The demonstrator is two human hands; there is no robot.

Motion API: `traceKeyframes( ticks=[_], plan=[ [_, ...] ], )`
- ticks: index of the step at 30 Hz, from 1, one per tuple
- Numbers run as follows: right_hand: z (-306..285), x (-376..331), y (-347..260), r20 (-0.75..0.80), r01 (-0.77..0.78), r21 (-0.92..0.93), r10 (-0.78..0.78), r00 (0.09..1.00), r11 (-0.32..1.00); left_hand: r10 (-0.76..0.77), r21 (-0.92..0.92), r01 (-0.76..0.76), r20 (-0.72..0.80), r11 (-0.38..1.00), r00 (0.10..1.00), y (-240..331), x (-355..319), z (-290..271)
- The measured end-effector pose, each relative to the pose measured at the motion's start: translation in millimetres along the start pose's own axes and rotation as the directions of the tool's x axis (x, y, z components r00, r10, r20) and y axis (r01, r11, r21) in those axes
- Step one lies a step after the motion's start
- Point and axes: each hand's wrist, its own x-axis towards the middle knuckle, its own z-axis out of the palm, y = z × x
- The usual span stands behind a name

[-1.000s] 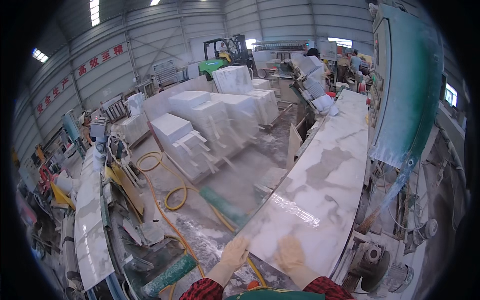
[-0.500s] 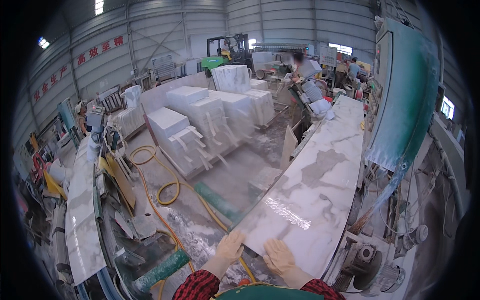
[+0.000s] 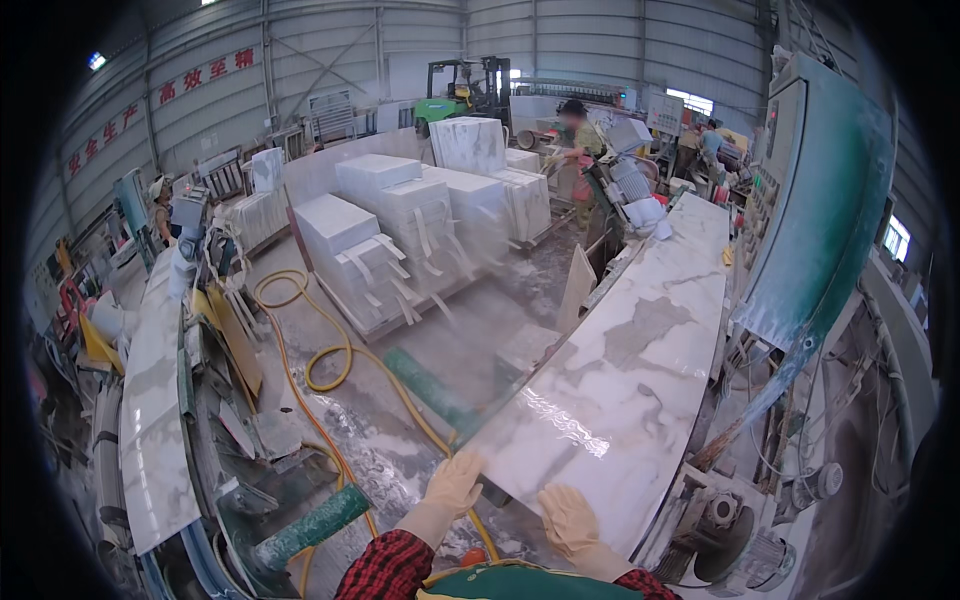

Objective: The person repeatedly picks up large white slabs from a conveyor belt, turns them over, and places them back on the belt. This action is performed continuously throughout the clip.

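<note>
A long polished marble slab [image 3: 590, 400], white with grey-brown veining, stretches away from me on the right. Both of my hands wear pale rubber gloves and sit at its near end. My left hand [image 3: 453, 483] touches the slab's near left corner, fingers extended along the edge. On the near edge farther right, my right hand [image 3: 570, 518] rests palm down with its fingers stretched out over the stone. Neither hand is wrapped round anything. A green roller [image 3: 430, 388] lies low beside the slab's left side.
A second marble slab [image 3: 160, 440] lies on a machine at left. Yellow hoses [image 3: 330, 385] loop over the wet floor between. Stacked white stone blocks [image 3: 410, 215] stand ahead, with a green forklift [image 3: 460, 95] behind. A green control cabinet [image 3: 815, 200] and motors [image 3: 720, 510] flank the right.
My hands have moved slightly apart, the left one shifting a little left along the slab's corner. A co-worker beyond the slab now shows more fully. The whole view has shifted slightly.
</note>
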Motion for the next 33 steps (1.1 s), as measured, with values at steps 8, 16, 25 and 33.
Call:
traceKeyframes(
  ticks=[8, 16, 25, 33],
  plan=[
    [4.0, 0.6, 3.0, 0.03, -0.027, -0.017, 0.027, 0.999, 0.999, -0.042, 0.013, 0.042, 0.004, 0.999, 0.999, -1.6, -3.8, 4.3],
    [5.9, -2.9, 10.9, -0.008, -0.023, -0.066, 0.022, 1.0, 0.998, -0.044, -0.049, 0.043, -0.019, 0.998, 0.999, -10.3, -22.0, -1.7],
    [7.2, 0.4, 19.6, 0.005, -0.049, -0.021, 0.049, 0.999, 0.999, -0.569, 0.196, 0.538, 0.162, 0.819, 0.806, -110.3, -211.2, -24.4],
    [17.0, -1.5, 31.7, 0.097, -0.092, -0.089, 0.1, 0.99, 0.992, -0.926, 0.05, 0.933, 0.148, 0.357, 0.346, -88.0, -430.2, 19.4]
  ],
)
